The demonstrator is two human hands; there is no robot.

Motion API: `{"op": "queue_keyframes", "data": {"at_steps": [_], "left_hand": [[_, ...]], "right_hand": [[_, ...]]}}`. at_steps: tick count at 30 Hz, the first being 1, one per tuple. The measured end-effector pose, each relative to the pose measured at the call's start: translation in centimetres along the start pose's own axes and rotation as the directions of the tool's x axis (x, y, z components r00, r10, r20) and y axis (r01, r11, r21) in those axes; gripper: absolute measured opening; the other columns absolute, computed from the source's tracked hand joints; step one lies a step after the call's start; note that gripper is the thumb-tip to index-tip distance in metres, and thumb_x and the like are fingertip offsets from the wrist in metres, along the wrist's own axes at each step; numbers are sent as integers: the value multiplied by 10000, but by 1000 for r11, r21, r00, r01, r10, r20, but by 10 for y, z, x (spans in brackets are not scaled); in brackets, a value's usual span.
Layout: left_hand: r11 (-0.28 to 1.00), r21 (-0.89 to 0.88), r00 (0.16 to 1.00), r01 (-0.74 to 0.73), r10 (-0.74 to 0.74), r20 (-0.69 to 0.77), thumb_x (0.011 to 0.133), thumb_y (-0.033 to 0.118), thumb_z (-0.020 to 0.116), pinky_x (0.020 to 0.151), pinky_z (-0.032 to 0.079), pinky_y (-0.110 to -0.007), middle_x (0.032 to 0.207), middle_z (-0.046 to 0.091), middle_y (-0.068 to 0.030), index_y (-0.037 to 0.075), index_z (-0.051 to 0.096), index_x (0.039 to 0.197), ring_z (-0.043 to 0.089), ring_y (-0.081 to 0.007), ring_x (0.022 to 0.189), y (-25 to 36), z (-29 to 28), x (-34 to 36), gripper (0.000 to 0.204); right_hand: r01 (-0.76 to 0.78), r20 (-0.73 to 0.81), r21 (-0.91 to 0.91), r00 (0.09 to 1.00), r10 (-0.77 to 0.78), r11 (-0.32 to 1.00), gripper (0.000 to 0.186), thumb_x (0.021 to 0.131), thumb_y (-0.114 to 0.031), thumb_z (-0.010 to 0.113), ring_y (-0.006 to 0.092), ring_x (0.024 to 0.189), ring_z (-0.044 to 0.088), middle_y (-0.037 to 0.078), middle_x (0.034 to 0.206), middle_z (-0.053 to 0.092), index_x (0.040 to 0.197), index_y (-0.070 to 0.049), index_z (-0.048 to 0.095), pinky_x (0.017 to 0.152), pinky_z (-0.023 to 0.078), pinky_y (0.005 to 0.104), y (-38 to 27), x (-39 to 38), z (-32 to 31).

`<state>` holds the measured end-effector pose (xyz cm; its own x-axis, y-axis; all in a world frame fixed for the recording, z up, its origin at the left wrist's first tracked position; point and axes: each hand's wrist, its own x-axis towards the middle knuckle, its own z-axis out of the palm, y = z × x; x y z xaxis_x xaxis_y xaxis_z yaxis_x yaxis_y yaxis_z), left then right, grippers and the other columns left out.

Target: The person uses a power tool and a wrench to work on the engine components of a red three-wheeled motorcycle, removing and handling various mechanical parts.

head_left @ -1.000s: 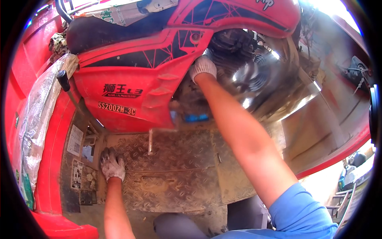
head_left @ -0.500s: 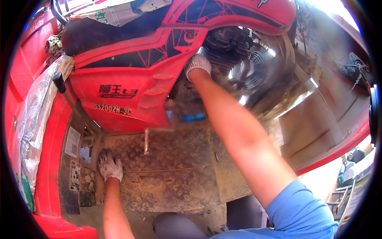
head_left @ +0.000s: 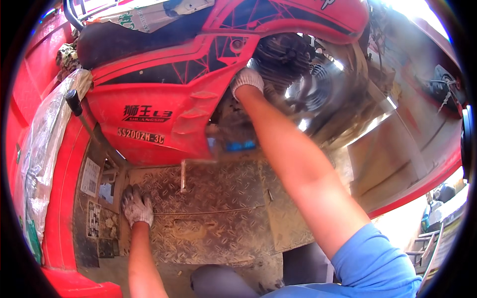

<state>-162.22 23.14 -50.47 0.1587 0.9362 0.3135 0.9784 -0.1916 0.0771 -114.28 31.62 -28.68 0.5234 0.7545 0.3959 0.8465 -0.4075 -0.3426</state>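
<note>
My left hand (head_left: 137, 204), in a pale knit glove with dark fingers, lies with its fingers spread on the left end of the dusty metal tread-plate floor (head_left: 218, 188). My right arm reaches far forward. In a similar glove, my right hand (head_left: 248, 82) goes in behind the rear edge of the red side panel (head_left: 164, 114), close to the dark finned engine (head_left: 284, 54). Its fingers are hidden there, so what they touch does not show. Below that wrist sits a small blue part (head_left: 240, 145), partly in shadow.
A black-knobbed lever (head_left: 74, 103) rises on the left, near a plastic-wrapped bundle (head_left: 44, 144). The black seat (head_left: 139, 39) and red tank (head_left: 298, 17) run along the top. A short metal pedal (head_left: 183, 176) stands up from the floor plate. A curved front shield (head_left: 397, 144) closes the right.
</note>
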Motion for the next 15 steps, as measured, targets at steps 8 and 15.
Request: {"op": "queue_keyframes", "data": {"at_steps": [8, 15], "left_hand": [[1000, -11, 999, -12, 11, -53, 987, 357, 539, 1152, 354, -502, 1465, 502, -197, 28, 554, 1372, 441, -387, 1375, 0, 4, -1, 506], [999, -34, 1000, -5, 4, -31, 984, 356, 552, 1152, 354, -506, 1460, 503, -204, 29, 555, 1368, 443, -388, 1373, 1, 0, 0, 505]], "right_hand": [[0, 22, -39, 1000, 1, 999, 273, 954, -209, 592, 378, 1102, 708, 197, 1196, 725, 1101, -62, 768, 892, 597, 454, 1, 2, 2], [28, -110, 47, 994, -23, 999, 267, 948, -191, 600, 364, 1107, 712, 183, 1200, 730, 1120, -71, 764, 892, 598, 460, 2, 2, 6]]}}
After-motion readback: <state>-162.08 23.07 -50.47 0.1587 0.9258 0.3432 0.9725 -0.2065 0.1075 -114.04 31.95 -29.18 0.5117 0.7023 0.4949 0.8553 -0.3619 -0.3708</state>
